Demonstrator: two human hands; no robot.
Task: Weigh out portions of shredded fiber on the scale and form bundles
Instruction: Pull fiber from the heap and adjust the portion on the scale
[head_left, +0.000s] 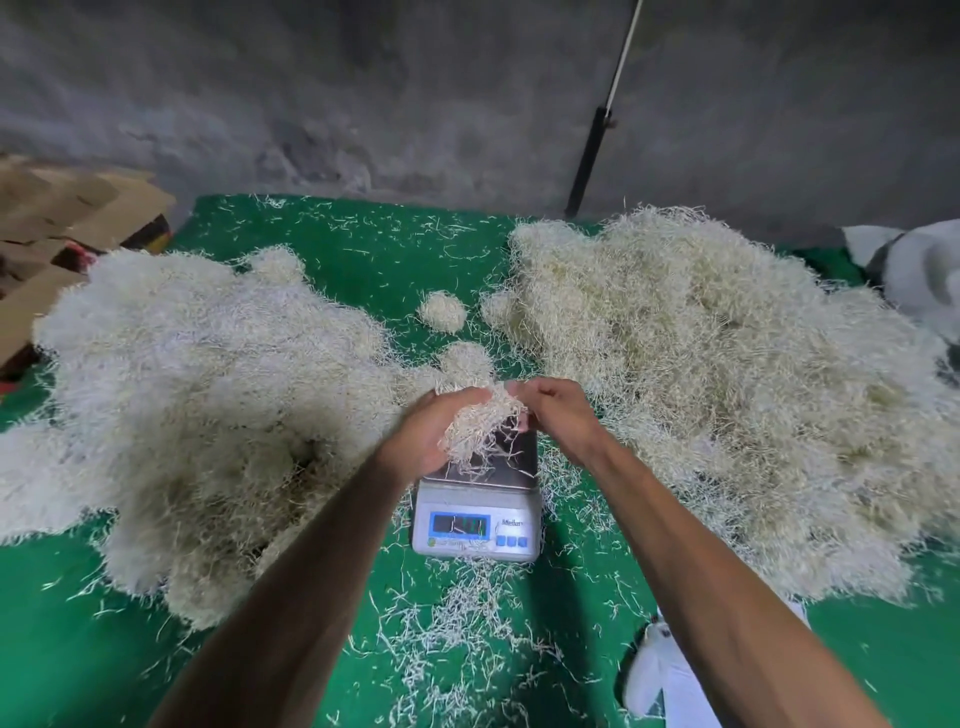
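Observation:
A small white digital scale (475, 525) with a dark metal pan stands on the green mat in the middle. Just above its pan I hold a clump of pale shredded fiber (480, 423) between both hands. My left hand (434, 434) cups the clump from the left with curled fingers. My right hand (558, 415) pinches its right side. A few strands lie on the pan. Two small fiber balls (442, 310) (466, 361) sit on the mat beyond the scale.
A big heap of fiber (197, 395) fills the left of the green mat (363, 244), and a larger heap (727, 389) fills the right. Loose strands litter the mat. Flattened cardboard (67, 218) lies far left. White bags (919, 270) (660, 670) lie at the right.

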